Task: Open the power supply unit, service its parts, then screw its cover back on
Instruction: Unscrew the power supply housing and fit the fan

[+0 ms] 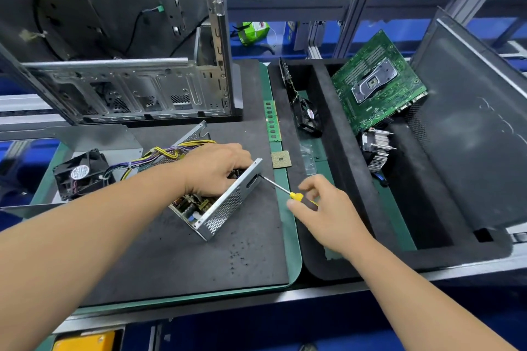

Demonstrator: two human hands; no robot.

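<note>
Here the power supply unit [225, 208] lies open on the dark foam mat [176, 259], its cover off, so that the circuit board [191, 204] inside shows at the near end, and its perforated metal side wall faces the right hand. The left hand [216, 168] reaches down into the open case from the left, its fingers curled over the top edge of that wall and hidden inside, so that what they touch cannot be told. A bundle of yellow, purple and black wires [168, 152] runs out of the case behind the left wrist toward a black fan [81, 174] that lies just left of the unit on the mat. The right hand [325, 208] is just to the right of the unit and pinches the yellow handle of a screwdriver [281, 189] between thumb and fingers; the thin shaft slants up and left, and its tip meets the outer face of the side wall near the oval slot. Beyond the screwdriver a square processor chip [281, 159] rests at the edge of the green mat [293, 253], and a green memory stick [272, 120] lies farther back. To the right a black foam tray [342, 168] holds a second fan [309, 117], a finned heatsink [376, 151] and a green motherboard [376, 82] that leans tilted. An empty computer case [119, 45] stands upright behind the work mat.
</note>
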